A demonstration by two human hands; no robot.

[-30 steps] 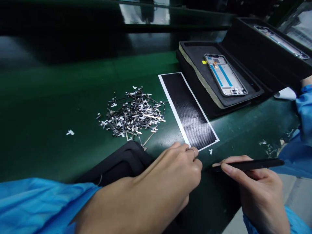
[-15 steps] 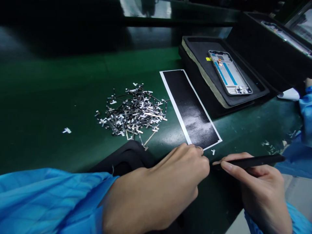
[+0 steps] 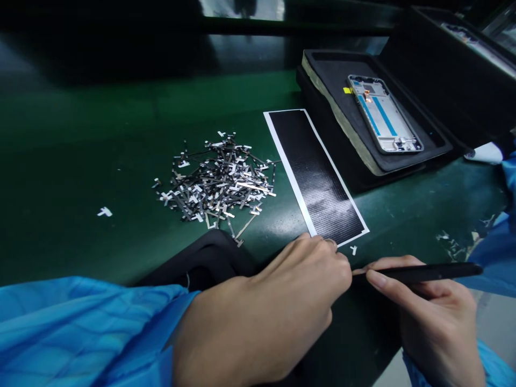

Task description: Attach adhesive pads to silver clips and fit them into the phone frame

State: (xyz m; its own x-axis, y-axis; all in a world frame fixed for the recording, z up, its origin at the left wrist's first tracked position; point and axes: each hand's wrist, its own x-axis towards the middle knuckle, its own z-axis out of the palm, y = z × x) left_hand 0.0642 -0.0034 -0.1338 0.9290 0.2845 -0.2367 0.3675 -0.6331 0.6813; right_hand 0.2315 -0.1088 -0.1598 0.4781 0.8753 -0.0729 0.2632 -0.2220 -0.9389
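My right hand (image 3: 439,314) clamps the tool (image 3: 443,271); beside it, my left hand (image 3: 292,303) curls, its hold I can't tell.

Electronics assembly workshop, phone work by the look of it. Green bench (image 3: 60,166), heap of small strip-like parts (image 3: 221,183), white-bordered black sheet (image 3: 316,177), bare phone frame (image 3: 387,121) on a black foam tray (image 3: 332,80), slim black hand tool (image 3: 435,272). Blue work sleeve (image 3: 80,328) on the wearer; more blue workwear (image 3: 492,255) at right edge.
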